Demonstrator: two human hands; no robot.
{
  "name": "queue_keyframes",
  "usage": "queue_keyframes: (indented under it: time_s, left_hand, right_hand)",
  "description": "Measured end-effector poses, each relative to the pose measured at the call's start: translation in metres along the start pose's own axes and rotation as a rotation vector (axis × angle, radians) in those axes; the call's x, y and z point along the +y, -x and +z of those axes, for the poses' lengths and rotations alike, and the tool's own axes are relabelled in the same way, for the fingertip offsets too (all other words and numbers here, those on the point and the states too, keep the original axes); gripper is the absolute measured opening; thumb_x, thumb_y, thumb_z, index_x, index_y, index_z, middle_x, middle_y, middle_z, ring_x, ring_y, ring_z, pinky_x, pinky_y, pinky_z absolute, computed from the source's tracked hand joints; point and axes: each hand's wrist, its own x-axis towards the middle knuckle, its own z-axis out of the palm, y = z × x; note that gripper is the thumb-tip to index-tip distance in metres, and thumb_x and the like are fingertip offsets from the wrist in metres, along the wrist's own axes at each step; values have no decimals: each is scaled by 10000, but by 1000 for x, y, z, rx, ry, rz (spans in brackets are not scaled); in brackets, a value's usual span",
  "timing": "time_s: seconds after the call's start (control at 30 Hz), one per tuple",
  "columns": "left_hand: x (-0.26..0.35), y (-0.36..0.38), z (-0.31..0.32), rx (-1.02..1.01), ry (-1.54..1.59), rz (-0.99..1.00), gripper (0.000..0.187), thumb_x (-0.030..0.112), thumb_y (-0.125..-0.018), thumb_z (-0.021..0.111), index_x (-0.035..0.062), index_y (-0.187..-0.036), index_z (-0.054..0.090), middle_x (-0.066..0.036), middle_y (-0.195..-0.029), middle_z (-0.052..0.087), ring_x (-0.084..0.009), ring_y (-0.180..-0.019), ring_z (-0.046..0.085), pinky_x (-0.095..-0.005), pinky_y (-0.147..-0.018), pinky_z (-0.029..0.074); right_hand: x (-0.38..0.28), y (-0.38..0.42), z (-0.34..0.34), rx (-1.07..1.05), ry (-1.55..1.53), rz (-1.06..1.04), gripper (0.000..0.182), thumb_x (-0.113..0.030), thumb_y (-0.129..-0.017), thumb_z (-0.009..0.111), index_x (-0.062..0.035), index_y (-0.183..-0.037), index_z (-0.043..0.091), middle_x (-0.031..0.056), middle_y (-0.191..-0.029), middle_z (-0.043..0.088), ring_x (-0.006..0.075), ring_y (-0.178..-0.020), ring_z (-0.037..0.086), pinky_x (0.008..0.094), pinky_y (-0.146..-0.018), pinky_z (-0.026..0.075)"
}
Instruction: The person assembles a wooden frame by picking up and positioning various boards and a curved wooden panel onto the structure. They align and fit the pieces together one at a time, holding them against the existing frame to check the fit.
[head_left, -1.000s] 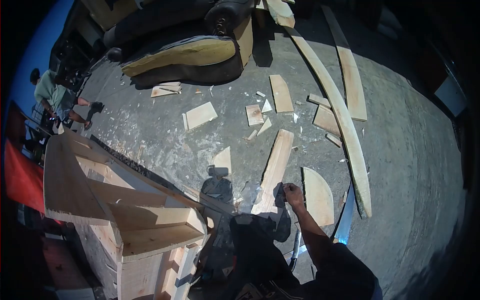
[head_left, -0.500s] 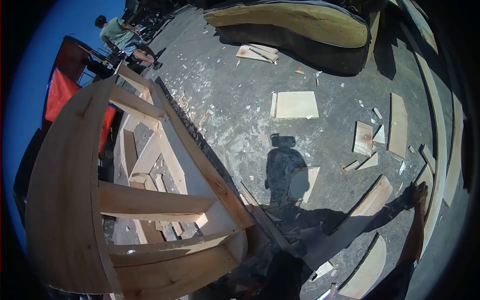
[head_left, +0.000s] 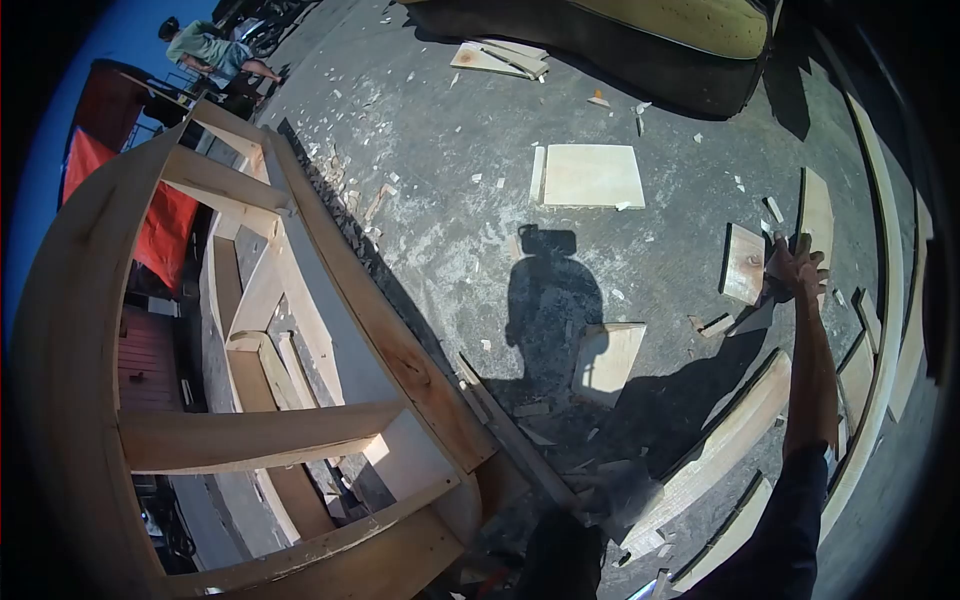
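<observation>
Outstretched with the right grip [head_left: 797,268] over the near part of a pale board [head_left: 817,200] on the concrete floor [head_left: 450,240]. Best to come in square to the long edges, thumb on one side, fingers on the other, and to close near the middle for a balanced hold (probably splintery along the cuts). Wise also to stay clear of the square offcut [head_left: 745,263] just to the left, so as not to nudge or pinch both together. Better not to press down before getting a fingertip under an edge.

Spread apart at the fingers, clamped on nothing visible; cannot tell from above about contact with the board (too much overlap of hand and wood). As for the board, lying partly beneath the fingers and mostly beyond, toward the top of the view. Well apart, too, from the big wooden frame [head_left: 250,437] off to the left. No sight of the left hand.
</observation>
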Motion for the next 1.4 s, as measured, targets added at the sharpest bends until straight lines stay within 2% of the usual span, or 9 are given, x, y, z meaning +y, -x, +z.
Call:
queue_keyframes:
  time_s: [0.17,0.33,0.43,0.63,0.77,0.87,1.1,1.27,1.4]
  left_hand:
    - [-3,-4,1,8,38,23,537,434,-1014,513,-63,-1089,702,-172,-953,731,-212,-755,707,-336,-727,537]
    - [-6,-19,15,-23,74,53,533,431,-1014,513,-62,-1083,705,-171,-942,731,-208,-745,706,-333,-717,538]
    - [-9,-25,25,-18,107,86,531,430,-1015,513,-61,-1079,706,-171,-935,731,-205,-738,705,-331,-711,538]
    - [-7,-27,19,-11,116,122,527,427,-1016,512,-59,-1071,709,-170,-922,731,-200,-725,703,-327,-698,539]
    - [-5,-32,15,20,117,112,525,426,-1016,512,-58,-1067,710,-170,-915,731,-198,-718,702,-325,-692,539]
    - [-5,-28,3,-44,129,70,522,424,-1017,512,-56,-1062,712,-169,-906,731,-194,-710,701,-323,-684,540]
    - [-39,-4,-30,-121,280,50,517,420,-1018,512,-54,-1052,716,-168,-890,731,-188,-694,699,-319,-669,540]
    - [-21,17,-35,150,246,-113,445,351,-1027,533,-27,-843,681,-68,-630,636,-107,-568,571,-274,-559,445]
    - [-21,24,-38,105,445,-32,398,308,-1026,544,-8,-841,700,-47,-631,647,-97,-568,578,-268,-546,436]
  right_hand:
    - [-28,35,-24,55,-75,126,730,-429,-846,625,-201,-1498,389,199,-1442,415,390,-1310,407,604,-1003,379]
    - [30,97,-15,104,-131,-505,655,-288,-827,664,-36,-1406,489,280,-1453,440,440,-1351,402,462,-1178,282]
    - [15,155,-60,-288,-199,-384,886,-414,-869,650,-133,-1579,199,269,-1549,320,407,-1423,343,453,-1211,241]
    - [23,126,-76,17,-478,-89,566,-404,-918,610,-37,-1337,515,275,-1015,673,438,-1034,609,510,-858,523]
    - [45,54,-14,327,-473,-46,967,-484,-832,724,30,-1496,246,379,-1236,521,511,-1190,522,522,-994,439]
    - [50,43,8,-14,-623,-15,839,-509,-763,771,53,-1269,408,348,-1190,532,505,-1133,531,545,-952,454]
    - [1,172,-21,127,-887,-70,838,-335,-722,827,3,-1361,404,283,-1151,548,405,-1089,565,493,-913,468]
    - [-27,331,-106,-500,-1686,171,353,-125,-823,741,-74,-1153,629,34,-986,663,187,-835,646,343,-681,522]
    - [-19,512,-223,-544,-2028,183,683,-251,-890,737,-100,-1468,407,104,-1340,552,232,-1214,523,523,-997,377]
